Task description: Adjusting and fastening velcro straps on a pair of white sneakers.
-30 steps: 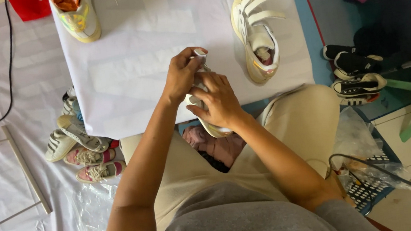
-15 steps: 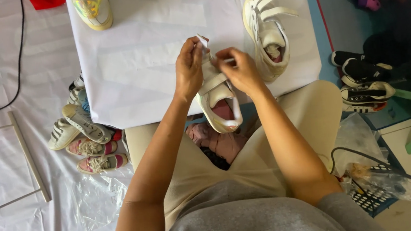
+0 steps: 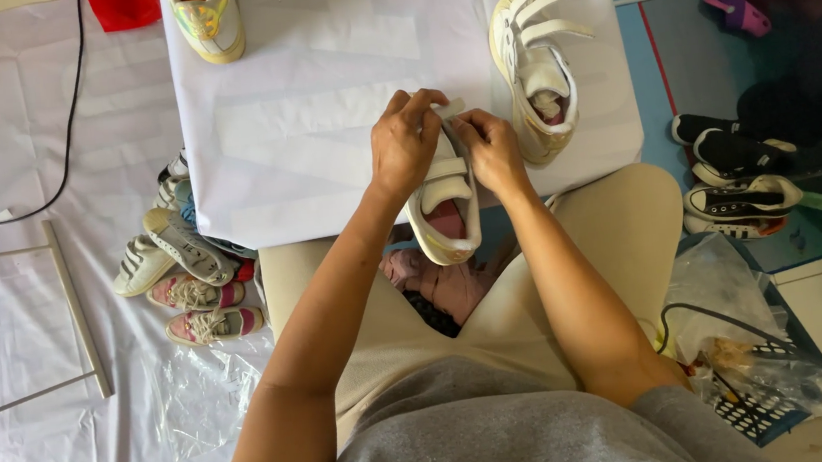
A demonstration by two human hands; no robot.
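White shoe [image 3: 445, 208], pink lining; white table cover [image 3: 320, 119].

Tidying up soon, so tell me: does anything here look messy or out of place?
Yes. Small shoes lie heaped on the floor left of the table, some tipped on their sides. The white shoe on the table has all its straps sticking out loose.

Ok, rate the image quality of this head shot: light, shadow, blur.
Head view: even, soft daylight, no harsh glare; the white table cover is bright but keeps its creases; faint shadows under the left hand and right hand on the white shoe; sharp throughout; dark sneakers sit in dimmer light.
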